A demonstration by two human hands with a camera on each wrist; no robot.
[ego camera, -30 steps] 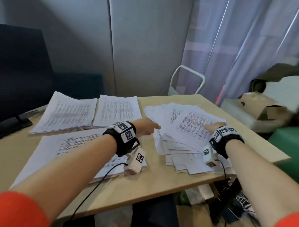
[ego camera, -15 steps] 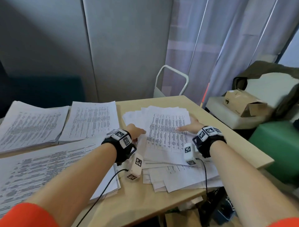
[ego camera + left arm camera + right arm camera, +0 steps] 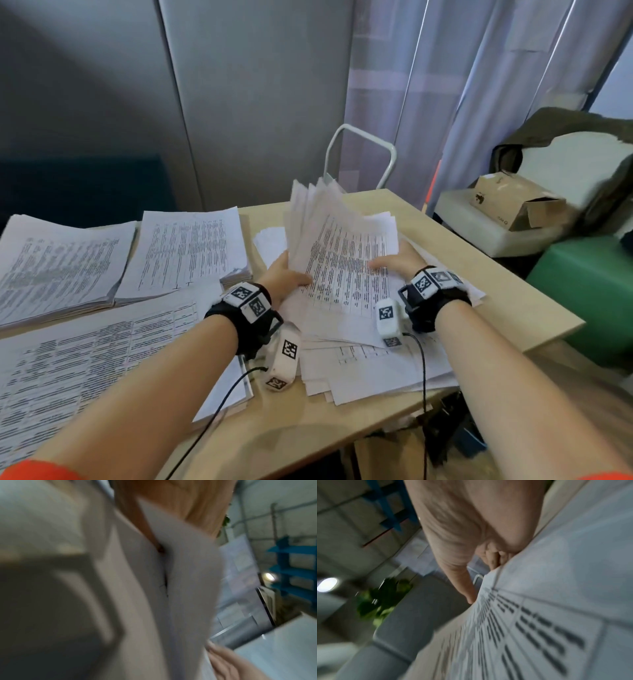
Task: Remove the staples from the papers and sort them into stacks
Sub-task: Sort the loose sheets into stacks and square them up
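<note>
A bundle of printed papers [image 3: 342,260] is tilted up off a messy pile of loose sheets [image 3: 370,373] on the right half of the wooden table [image 3: 496,274]; its far edges fan apart in the air. My left hand [image 3: 286,279] grips the bundle's left edge, thumb on the printed face. My right hand [image 3: 394,262] holds the right edge; in the right wrist view the thumb [image 3: 464,585] lies on the printed sheet [image 3: 547,601] with the fingers curled behind it. No staple is visible. The left wrist view is blurred paper.
Two neat stacks [image 3: 61,270] [image 3: 191,253] lie at the back left, and a stack of wide sheets [image 3: 85,359] lies in front of them. A white chair back [image 3: 359,150] stands behind the table. A cardboard box [image 3: 513,202] and a green seat [image 3: 582,291] are to the right.
Both hands lay flat on the pile before; now they grip a bundle by its sides and its far edge has risen, the sheets fanning. The head view has shifted right.
</note>
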